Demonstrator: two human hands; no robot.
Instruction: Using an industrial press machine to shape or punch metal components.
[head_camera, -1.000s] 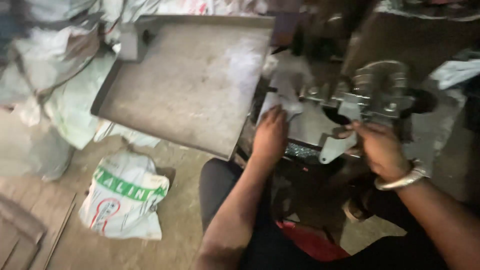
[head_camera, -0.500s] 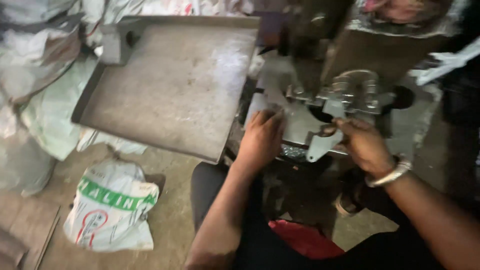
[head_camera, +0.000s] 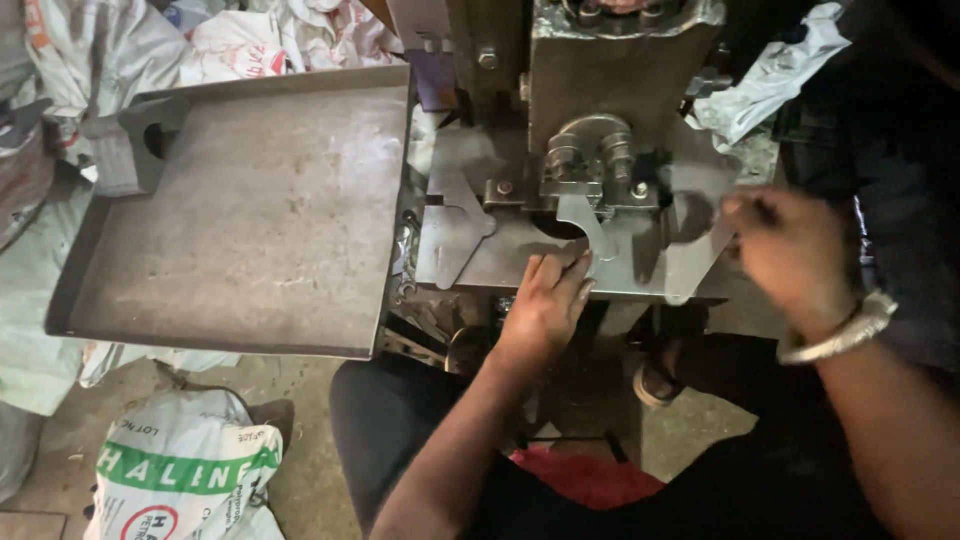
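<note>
At press bed, left hand (head_camera: 545, 300) fingers flat on metal plate (head_camera: 520, 255); right hand (head_camera: 790, 255) blurred, grip can't tell.

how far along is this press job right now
Done: nothing finished shows; the metal tray holds no pieces. In hand: left hand presses a flat metal blank at the press die; blurred right hand grips another sheet piece. Left: stamped output isn't visible.

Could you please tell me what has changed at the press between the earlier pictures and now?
The right hand has drawn back rightward from the clamp, holding a flat metal piece. The left hand stays pressed on the plate under the press. The metal tray is unchanged.
</note>
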